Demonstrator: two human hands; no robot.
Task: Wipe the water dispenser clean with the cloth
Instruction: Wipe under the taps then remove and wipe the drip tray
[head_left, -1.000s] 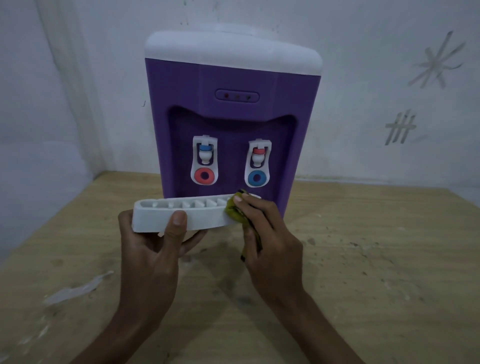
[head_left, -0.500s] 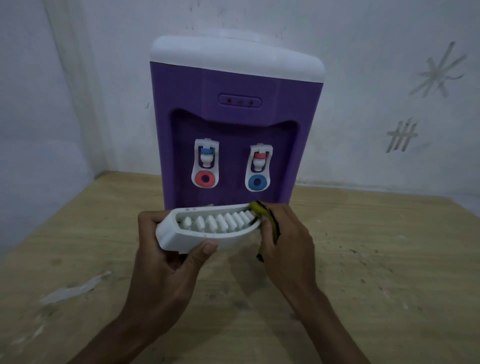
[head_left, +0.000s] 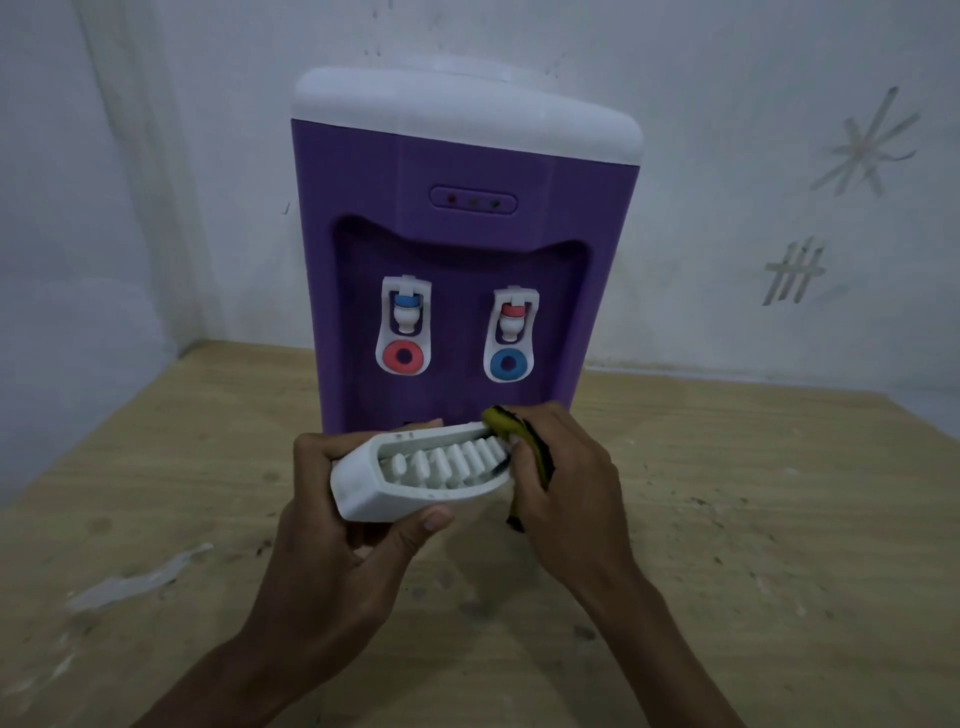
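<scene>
Scuffed wooden surface (head_left: 753, 545) meets pale marked walls. Left hand (head_left: 332, 525) has its fingers wrapped round the white drip tray (head_left: 374, 493), thumb beneath the front edge; right hand (head_left: 566, 483) clasps the yellow cloth (head_left: 511, 426) against the tray's far end. Beyond the fingers stands the purple water dispenser (head_left: 457, 234). Since a second ago the tray has tilted, showing its ribs.

Scuffed wooden table (head_left: 753, 519) against dim whitewashed walls (head_left: 727, 104) with scratched tally marks (head_left: 792, 273).
</scene>
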